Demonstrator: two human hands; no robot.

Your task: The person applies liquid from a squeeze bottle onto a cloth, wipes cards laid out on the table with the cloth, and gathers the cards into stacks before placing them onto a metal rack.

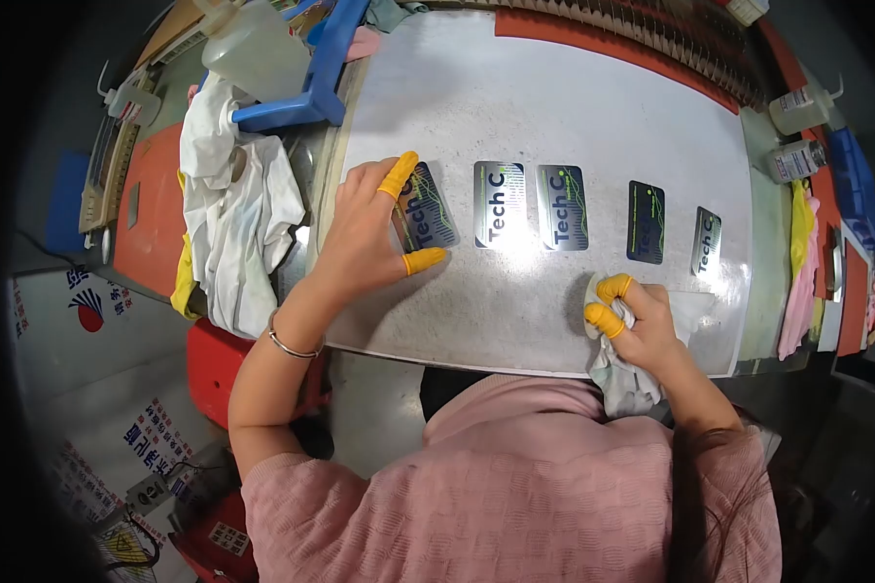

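Observation:
My left hand (371,219), with yellow finger cots on thumb and index finger, grips a dark "Tech C" card (426,209) by its top and bottom edges at the left of the white work surface (437,311). In my right hand (637,316), also with two yellow cots, a crumpled white cloth (624,381) is pinched near the front edge. Between and beyond my hands lie a silver card (499,206), a second silver card (563,208), a dark card (646,222) and a smaller-looking silver card (706,241).
White rags (248,223) hang at the left, beside a blue frame (292,112) and a large translucent bottle (253,49). A slotted rack (642,44) runs along the back. Bottles (799,109) and a pink cloth (800,282) are at the right.

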